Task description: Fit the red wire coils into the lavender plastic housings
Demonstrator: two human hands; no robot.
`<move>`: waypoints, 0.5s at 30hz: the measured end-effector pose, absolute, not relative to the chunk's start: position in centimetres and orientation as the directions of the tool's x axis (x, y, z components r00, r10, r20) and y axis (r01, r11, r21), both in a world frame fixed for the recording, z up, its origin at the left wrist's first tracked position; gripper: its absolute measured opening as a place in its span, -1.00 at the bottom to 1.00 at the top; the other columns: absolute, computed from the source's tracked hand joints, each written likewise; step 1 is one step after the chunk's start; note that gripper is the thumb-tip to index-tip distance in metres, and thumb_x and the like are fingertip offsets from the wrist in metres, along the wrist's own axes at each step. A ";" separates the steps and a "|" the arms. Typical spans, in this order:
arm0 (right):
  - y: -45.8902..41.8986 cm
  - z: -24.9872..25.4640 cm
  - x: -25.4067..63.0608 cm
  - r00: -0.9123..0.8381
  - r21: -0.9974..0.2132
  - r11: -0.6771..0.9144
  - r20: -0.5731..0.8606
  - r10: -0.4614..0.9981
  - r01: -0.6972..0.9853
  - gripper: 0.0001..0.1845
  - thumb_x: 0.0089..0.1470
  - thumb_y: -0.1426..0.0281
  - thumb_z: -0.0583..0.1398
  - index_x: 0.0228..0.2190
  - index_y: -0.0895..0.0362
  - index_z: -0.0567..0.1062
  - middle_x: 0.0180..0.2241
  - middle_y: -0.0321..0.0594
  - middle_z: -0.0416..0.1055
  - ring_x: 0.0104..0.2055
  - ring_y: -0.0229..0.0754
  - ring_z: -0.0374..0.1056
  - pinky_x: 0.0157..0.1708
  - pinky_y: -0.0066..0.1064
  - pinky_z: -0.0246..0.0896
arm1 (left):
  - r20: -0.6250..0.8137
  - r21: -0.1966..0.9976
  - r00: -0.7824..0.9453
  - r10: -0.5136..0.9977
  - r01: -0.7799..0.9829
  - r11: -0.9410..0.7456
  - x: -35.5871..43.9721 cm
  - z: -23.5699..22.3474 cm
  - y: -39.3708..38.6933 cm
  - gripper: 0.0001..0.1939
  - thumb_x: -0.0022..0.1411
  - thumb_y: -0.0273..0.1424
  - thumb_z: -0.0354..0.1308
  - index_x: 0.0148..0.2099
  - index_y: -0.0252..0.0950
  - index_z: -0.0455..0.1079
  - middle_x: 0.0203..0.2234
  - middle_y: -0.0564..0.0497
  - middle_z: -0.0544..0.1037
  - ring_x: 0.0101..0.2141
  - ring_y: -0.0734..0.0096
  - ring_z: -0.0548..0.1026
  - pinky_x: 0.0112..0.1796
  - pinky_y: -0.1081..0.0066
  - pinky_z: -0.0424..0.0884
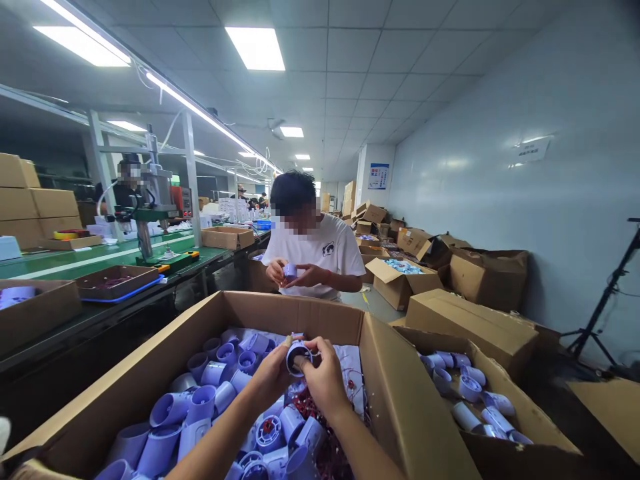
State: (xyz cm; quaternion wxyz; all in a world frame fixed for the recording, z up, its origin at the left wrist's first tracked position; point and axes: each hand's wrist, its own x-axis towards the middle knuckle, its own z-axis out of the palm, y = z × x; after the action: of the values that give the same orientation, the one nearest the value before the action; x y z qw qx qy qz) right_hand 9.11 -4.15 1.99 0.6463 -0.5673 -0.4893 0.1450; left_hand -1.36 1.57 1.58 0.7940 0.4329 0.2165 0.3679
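Over an open cardboard box (300, 308), I hold a white plastic cylindrical housing (299, 359) with its open end toward me. My left hand (274, 365) is wrapped round its left side. From the right, my right hand (324, 377) grips it, with fingers reaching into the opening; what they touch inside is hidden. Below lie many similar white housings (203, 403), jumbled in the box. One housing (269, 432) shows a spoked end with a red part at its centre. Thin red wired parts (345, 433) are heaped beneath my right hand.
Across the box a co-worker (320, 247) handles a similar housing (290, 271). A second box (530, 427) with housings stands at right. Left runs a green conveyor bench (60, 263) with a press (155, 180). A tripod (605, 300) stands by the wall.
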 end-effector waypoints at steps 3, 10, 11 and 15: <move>-4.0 2.0 9.7 0.378 -0.907 0.362 0.419 0.826 0.215 -0.71 -0.17 0.40 0.19 -0.30 0.11 0.52 -0.26 -0.17 0.45 -0.26 -0.13 0.38 -0.23 -0.32 0.29 | 0.014 0.808 0.553 0.833 -0.497 0.316 -1.3 1.6 2.1 -0.55 0.03 -0.20 0.29 -0.05 -0.23 0.33 -0.37 0.01 0.51 -0.41 0.38 0.47 -0.39 0.45 0.36; -4.0 1.8 10.1 0.363 -0.914 0.346 0.402 0.840 0.212 -0.62 -0.19 0.47 0.15 -0.24 0.11 0.54 -0.19 -0.16 0.47 -0.21 -0.13 0.39 -0.14 -0.31 0.29 | 0.061 0.805 0.594 0.802 -0.504 0.313 -1.4 1.0 2.4 -0.56 0.03 -0.15 0.28 -0.09 -0.25 0.32 -0.32 -0.01 0.49 -0.35 0.37 0.47 -0.33 0.43 0.35; -4.1 1.8 10.0 0.372 -0.907 0.348 0.415 0.830 0.236 -0.63 -0.18 0.45 0.16 -0.23 0.11 0.54 -0.18 -0.16 0.47 -0.20 -0.12 0.38 -0.14 -0.31 0.28 | 0.071 0.812 0.600 0.797 -0.499 0.303 -1.4 1.0 2.4 -0.56 0.03 -0.16 0.28 -0.08 -0.23 0.32 -0.33 0.01 0.48 -0.35 0.38 0.46 -0.33 0.42 0.34; -4.1 1.5 9.7 0.398 -0.878 0.351 0.464 0.792 0.326 -0.68 -0.11 0.39 0.17 -0.24 0.11 0.54 -0.20 -0.15 0.48 -0.18 -0.12 0.39 -0.15 -0.31 0.29 | 0.089 0.824 0.638 0.765 -0.479 0.303 -1.6 1.1 2.3 -0.58 0.08 -0.17 0.25 -0.05 -0.22 0.33 -0.31 0.01 0.45 -0.34 0.40 0.43 -0.32 0.45 0.30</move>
State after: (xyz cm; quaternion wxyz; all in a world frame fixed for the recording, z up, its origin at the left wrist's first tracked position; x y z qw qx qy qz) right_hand 9.72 -4.13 1.49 0.6385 -0.5397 -0.5174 0.1825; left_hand -1.56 2.28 1.11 0.7908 0.4401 0.1626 0.3932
